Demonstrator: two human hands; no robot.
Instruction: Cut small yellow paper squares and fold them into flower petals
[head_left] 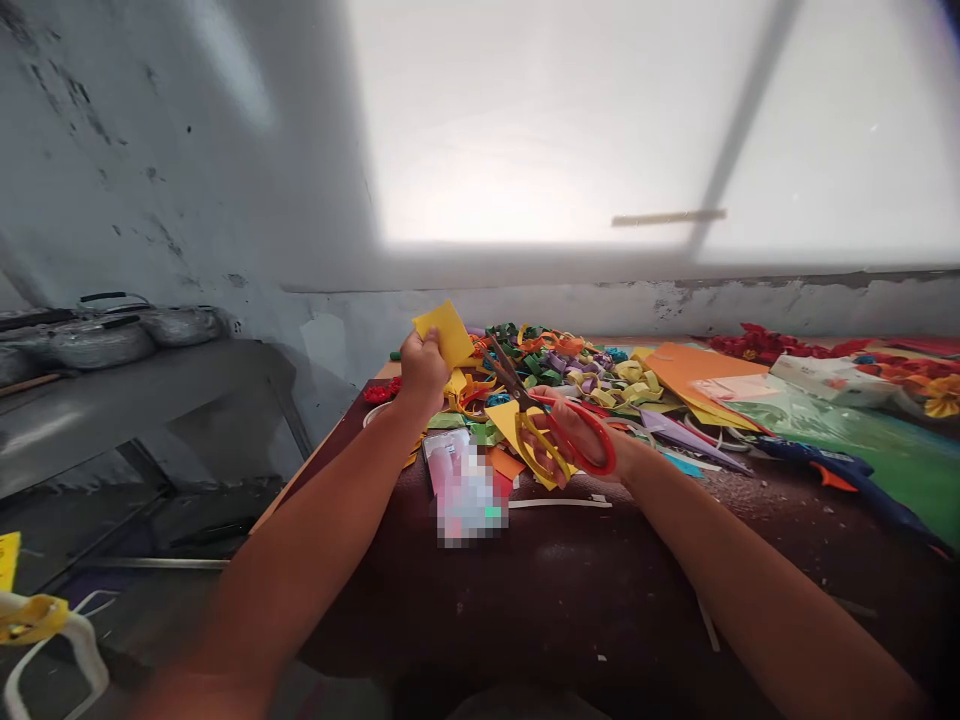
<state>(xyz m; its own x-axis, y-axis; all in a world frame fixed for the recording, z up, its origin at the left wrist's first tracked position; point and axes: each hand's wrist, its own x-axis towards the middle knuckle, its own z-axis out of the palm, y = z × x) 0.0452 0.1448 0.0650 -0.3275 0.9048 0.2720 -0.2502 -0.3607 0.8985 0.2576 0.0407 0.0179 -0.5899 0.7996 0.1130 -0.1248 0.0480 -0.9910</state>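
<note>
My left hand [424,370] pinches a small yellow sheet of paper [448,333], raised above the far left part of the dark table. In my right hand [551,440] is a pair of scissors [592,432] with one red and one yellow handle. Their blades point up and left toward the yellow sheet and stand slightly apart, not touching it. Behind and below the scissors lies another piece of yellow paper [504,420]. A phone [442,455], partly blurred out, lies on the table between my forearms.
Curled paper strips [570,365] in many colours heap up at the back. Orange sheets [690,375], a blue glue gun [817,455], green plastic film [885,470] and red paper flowers [780,345] lie to the right. A metal bench with wrapped pots [101,342] stands left.
</note>
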